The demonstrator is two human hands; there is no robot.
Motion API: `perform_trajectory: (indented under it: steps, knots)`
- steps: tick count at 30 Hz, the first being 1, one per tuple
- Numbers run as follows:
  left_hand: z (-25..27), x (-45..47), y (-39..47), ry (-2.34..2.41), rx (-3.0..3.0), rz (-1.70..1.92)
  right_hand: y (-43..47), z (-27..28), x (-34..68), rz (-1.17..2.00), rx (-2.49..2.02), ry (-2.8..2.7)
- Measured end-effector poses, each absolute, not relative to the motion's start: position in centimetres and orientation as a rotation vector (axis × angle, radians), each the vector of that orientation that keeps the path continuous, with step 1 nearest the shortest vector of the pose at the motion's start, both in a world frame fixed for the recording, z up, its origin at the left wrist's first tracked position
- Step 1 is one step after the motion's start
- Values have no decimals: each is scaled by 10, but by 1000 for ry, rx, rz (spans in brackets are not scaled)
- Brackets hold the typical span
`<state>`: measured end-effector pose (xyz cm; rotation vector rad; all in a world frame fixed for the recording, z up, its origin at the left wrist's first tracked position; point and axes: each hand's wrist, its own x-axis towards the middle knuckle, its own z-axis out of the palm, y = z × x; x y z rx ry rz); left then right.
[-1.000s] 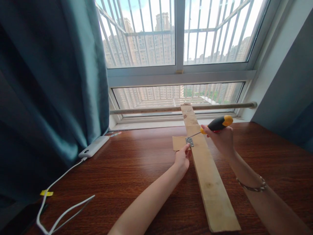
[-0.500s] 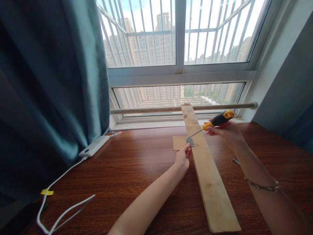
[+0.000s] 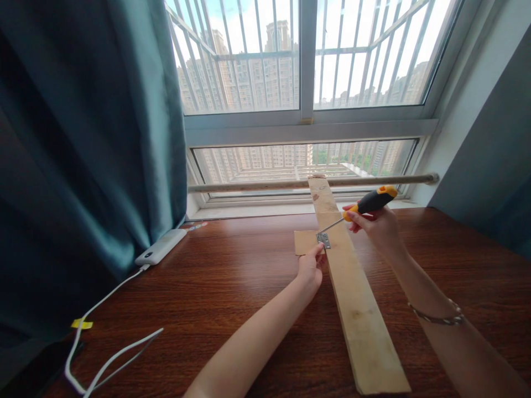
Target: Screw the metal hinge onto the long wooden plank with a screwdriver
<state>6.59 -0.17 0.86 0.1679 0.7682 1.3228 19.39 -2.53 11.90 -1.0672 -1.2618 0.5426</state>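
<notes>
A screwdriver (image 3: 370, 203) with a black and yellow handle is gripped in my right hand (image 3: 379, 229), its shaft slanting down to the left. The tip meets the upper left part of a small metal hinge (image 3: 323, 240). That hinge lies across the left edge of a long wooden board (image 3: 359, 309) and a short tan piece (image 3: 306, 243) beside it. My left hand (image 3: 311, 269) pinches the hinge and the pieces at the board's edge, thumb on top. Its other fingers are partly hidden below. Whether a screw is under the tip is too small to tell.
The board runs over the brown wooden table (image 3: 232, 287) to a horizontal rail (image 3: 257, 187) at the window. A white power bank (image 3: 161, 247) with a white cable (image 3: 108, 288) lies on the left. A blue curtain (image 3: 95, 127) hangs there.
My right hand and forearm have shifted slightly left, and the fingers have moved on the screwdriver's handle. The tip stays at the hinge. A small dark item by my right forearm is now hidden.
</notes>
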Motion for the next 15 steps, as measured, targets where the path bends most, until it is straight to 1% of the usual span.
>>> perform_trajectory:
  steps: [4,6,8,13,15]
  knots:
    - [7,66,-1,745,188,1328,-37,125,191,601,-1037,-1445]
    - [6,66,-1,735,199,1322,-43,126,187,559,-1045,-1518]
    - [5,66,-1,729,203,1312,-47,124,181,419,-1103,-1572]
    - [8,66,-3,733,200,1316,-47,112,169,-185,-1258,-1555]
    - [9,65,-3,738,199,1310,-45,109,167,-302,-1283,-1525]
